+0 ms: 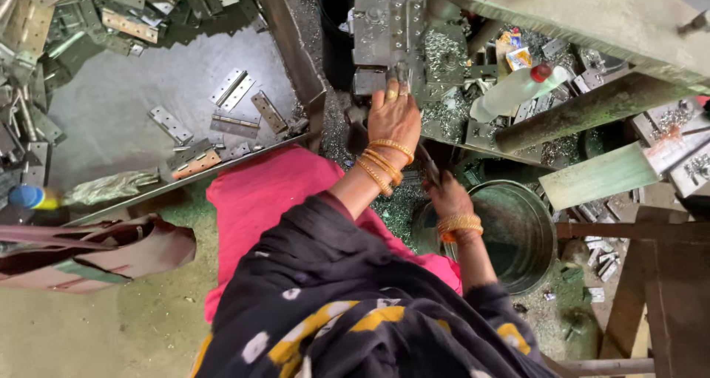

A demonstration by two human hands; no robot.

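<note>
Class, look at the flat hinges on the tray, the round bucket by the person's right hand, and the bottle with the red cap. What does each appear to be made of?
Hinges: apparently bare steel, grey and dully reflective. Bucket: seemingly sheet metal, with a greyish-green sheen and a thin rolled rim. Bottle: probably plastic, translucent white with a red cap.

Small grey metal piece [400, 73] lay upper centre of the frame, on the dark steel press block [379, 27], pinched at its near edge. A thin dark metal piece [430, 167] sat centre frame, tilted, above the round metal tub [538, 223].
</note>
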